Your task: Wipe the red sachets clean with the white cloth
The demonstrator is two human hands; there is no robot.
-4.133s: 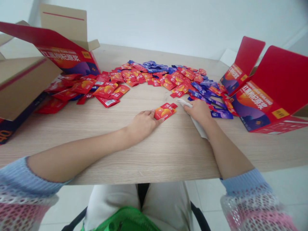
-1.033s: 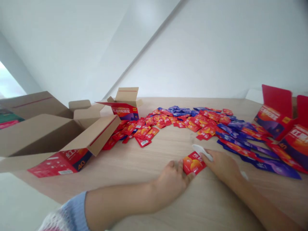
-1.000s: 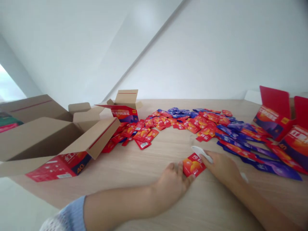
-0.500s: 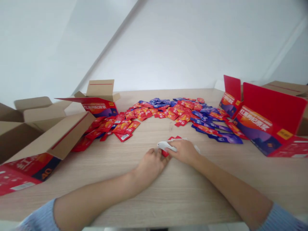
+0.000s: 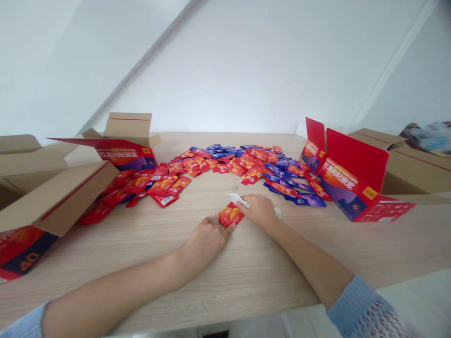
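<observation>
Near the middle of the table, my left hand (image 5: 207,234) grips the lower left edge of a red sachet (image 5: 231,214) between thumb and fingers. The sachet's orange fruit print faces up. My right hand (image 5: 260,211) is closed on a white cloth (image 5: 232,197), which looks thin and folded. One end of the cloth lies over the sachet's top edge, and another bit shows behind the wrist. Beyond both hands, a curved heap of red sachets (image 5: 248,163) and purple sachets (image 5: 303,199) spreads over the table.
Open cartons stand on both sides: a large one (image 5: 30,251) at near left, a red one (image 5: 130,157) behind it, and red ones (image 5: 345,185) at right. The wooden table (image 5: 211,300) meets a white wall at the back. Blurred plastic wrapping (image 5: 431,136) shows at far right.
The view has swung to the right. The red sachet, mostly covered by my hands before, now shows its printed face. My right hand and the cloth have shifted to the sachet's upper edge.
</observation>
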